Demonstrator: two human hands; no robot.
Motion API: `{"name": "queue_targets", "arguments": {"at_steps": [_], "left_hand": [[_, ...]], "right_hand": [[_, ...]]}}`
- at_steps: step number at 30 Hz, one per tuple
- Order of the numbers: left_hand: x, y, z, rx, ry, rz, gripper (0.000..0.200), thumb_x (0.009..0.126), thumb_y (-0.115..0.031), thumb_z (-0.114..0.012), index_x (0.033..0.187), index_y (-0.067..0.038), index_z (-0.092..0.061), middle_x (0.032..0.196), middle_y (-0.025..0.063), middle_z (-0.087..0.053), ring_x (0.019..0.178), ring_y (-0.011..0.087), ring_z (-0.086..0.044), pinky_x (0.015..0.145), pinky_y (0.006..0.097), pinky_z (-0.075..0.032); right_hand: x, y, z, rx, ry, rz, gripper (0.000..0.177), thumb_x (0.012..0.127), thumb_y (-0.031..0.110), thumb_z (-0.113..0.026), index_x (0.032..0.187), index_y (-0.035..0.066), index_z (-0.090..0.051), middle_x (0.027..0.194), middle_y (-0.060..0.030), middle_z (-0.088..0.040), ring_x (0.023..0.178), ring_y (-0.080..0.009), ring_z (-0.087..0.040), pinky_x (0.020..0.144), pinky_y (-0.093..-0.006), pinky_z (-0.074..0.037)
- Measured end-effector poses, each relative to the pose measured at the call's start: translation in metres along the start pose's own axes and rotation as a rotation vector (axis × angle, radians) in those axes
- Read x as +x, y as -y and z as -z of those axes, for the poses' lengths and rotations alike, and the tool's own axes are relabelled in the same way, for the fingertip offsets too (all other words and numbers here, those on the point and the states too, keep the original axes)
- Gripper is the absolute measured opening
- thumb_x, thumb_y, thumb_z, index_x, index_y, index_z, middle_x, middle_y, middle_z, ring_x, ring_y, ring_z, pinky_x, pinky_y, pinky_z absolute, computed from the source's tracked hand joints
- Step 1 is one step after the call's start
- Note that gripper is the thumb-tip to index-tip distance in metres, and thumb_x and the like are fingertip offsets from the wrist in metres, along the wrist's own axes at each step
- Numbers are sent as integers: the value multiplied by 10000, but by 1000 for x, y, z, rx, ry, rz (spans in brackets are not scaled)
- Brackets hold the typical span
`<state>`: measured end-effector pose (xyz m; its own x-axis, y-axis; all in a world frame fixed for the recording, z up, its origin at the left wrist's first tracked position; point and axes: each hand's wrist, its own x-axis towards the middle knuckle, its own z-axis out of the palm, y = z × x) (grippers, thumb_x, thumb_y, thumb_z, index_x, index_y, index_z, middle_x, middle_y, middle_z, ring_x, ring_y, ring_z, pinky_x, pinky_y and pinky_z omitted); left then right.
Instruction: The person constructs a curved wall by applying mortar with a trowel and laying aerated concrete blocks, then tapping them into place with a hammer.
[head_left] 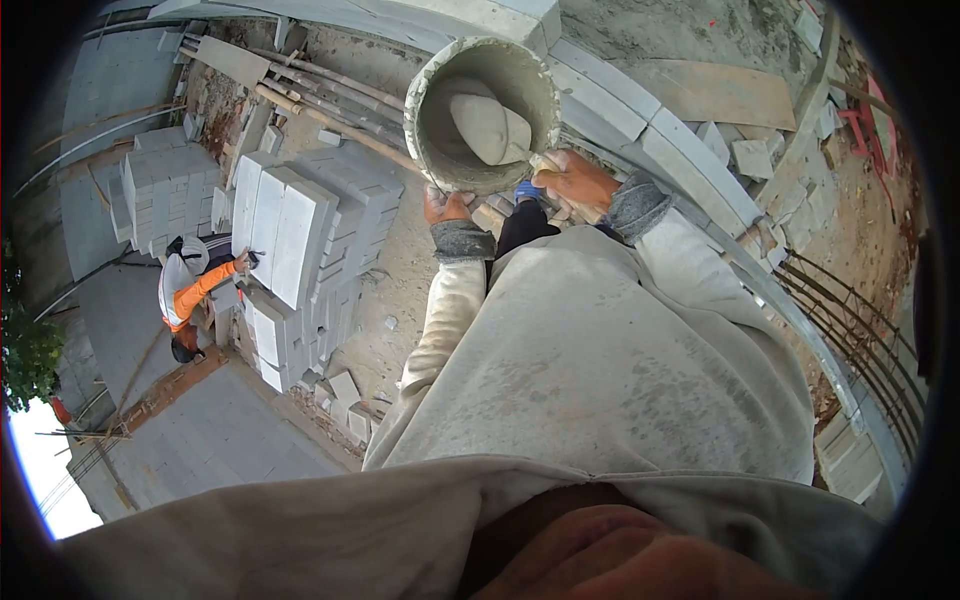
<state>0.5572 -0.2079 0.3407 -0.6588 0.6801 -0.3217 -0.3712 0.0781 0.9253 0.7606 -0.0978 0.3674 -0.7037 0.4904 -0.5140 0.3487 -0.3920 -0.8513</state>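
Note:
A round bucket (422, 120), its rim crusted with grey mortar, is in front of me at the top middle of the head view. My right hand (580, 184) is closed around the handle of a trowel (490, 128), whose mortar-coated blade lies inside the bucket. At the near left side of the rim, my left hand (447, 206) grips the bucket with its fingers curled at the edge. Wet grey mortar shows on the inner wall. Both of my sleeves are pale with dark grey cuffs.
A low wall of pale blocks (690, 165) curves past on the right, with steel bars (850, 340) beside it. Bamboo poles (340, 110) lie at upper left. A co-worker in an orange sleeve (200, 290) touches a stack of blocks (285, 235).

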Motion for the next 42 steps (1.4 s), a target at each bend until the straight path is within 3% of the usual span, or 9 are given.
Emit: {"name": "queue_targets", "arguments": {"at_steps": [4,7,15,22,28,31,36,41,42], "left_hand": [[-3,36,0,13,-52,143,467,720,82,-396,1181,11,-395,985,191,-578,800,316,-650,664,427,-603],[5,50,4,8,-11,235,513,717,89,-392,1223,13,-359,1007,215,-569,819,373,-643,681,479,-593],[78,88,8,49,39,494,615,675,121,-396,1267,-40,-349,1080,226,-546,874,415,-625,739,524,-574],[144,113,1,257,313,663,582,700,117,-409,1253,-53,-350,1047,222,-559,850,393,-635,730,487,-585],[173,131,-22,463,446,770,590,708,74,-432,1267,-88,-337,1044,199,-574,865,394,-630,762,532,-555],[181,147,-33,504,543,819,588,707,67,-437,1265,-97,-352,1048,196,-574,873,381,-626,766,535,-548],[187,171,-45,651,618,817,638,682,60,-452,1289,-113,-360,1077,176,-573,890,369,-621,779,531,-540],[207,197,-16,768,512,822,742,640,79,-454,1347,-101,-320,1158,202,-544,952,386,-609,797,541,-531],[215,202,-6,782,513,828,726,639,84,-452,1333,-91,-331,1153,205,-549,947,389,-612,799,546,-532]], "right_hand": [[1,-14,2,-258,-130,48,311,791,218,-608,962,-35,-547,648,-58,-564,422,-123,-474,413,-277,-414],[1,-36,8,74,24,-12,304,802,208,-602,980,-33,-547,673,-67,-590,430,-114,-478,408,-275,-413],[14,-59,9,208,-153,7,225,842,175,-620,966,0,-554,638,-17,-548,412,-89,-459,374,-253,-395],[33,-85,-3,316,-485,-312,318,778,216,-653,1027,30,-581,599,0,-487,452,-111,-462,408,-274,-392],[30,-133,-28,651,-534,-186,253,825,189,-606,974,5,-518,609,-20,-509,422,-100,-465,390,-258,-386],[31,-177,-41,786,-611,99,194,828,130,-567,966,3,-516,607,-23,-502,404,-106,-457,383,-249,-386],[30,-243,-31,1057,-1043,345,275,827,89,-513,1085,-3,-537,661,-26,-534,479,-90,-474,442,-245,-410],[55,-333,38,843,-1672,352,283,795,124,-534,1048,-1,-546,783,-90,-596,638,-213,-570,591,-318,-464],[62,-347,57,599,-1875,184,293,796,124,-534,1064,5,-533,832,-133,-597,713,-270,-586,636,-348,-474]]}}
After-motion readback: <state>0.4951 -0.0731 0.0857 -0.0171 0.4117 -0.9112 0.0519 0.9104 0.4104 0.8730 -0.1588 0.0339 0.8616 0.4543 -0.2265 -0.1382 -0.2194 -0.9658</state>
